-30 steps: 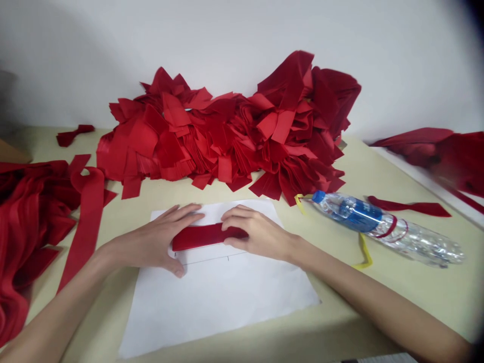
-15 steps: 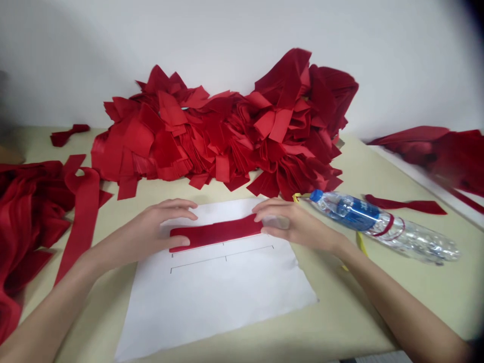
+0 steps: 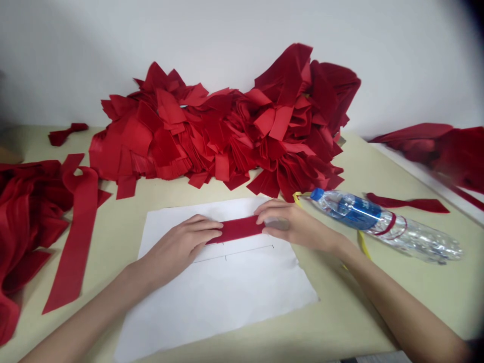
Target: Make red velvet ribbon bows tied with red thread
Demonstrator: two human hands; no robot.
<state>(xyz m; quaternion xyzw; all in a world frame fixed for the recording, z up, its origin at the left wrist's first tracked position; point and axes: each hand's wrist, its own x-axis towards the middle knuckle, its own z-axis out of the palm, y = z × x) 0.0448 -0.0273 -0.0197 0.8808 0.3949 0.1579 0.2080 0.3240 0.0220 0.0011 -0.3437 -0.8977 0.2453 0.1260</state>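
A short piece of red velvet ribbon (image 3: 241,230) lies across the upper part of a white paper sheet (image 3: 212,312) marked with thin ruled lines. My left hand (image 3: 185,239) covers the ribbon's left part, its fingers held together and pressing on it near the middle. At the right end, my right hand (image 3: 287,222) grips the ribbon between thumb and fingers. One ruled line with small ticks shows just below the ribbon; its left part is hidden under my left hand.
A big heap of cut red ribbons (image 3: 219,133) stands by the wall. More red ribbon (image 3: 30,217) is piled at left, with one long strip (image 3: 75,242) beside it. A plastic bottle (image 3: 393,227) lies right of my right hand, near a yellow tape (image 3: 363,246).
My left hand has moved right from the ribbon's left end toward its middle, and its fingers have come together on the ribbon. My right hand has stayed at the right end.
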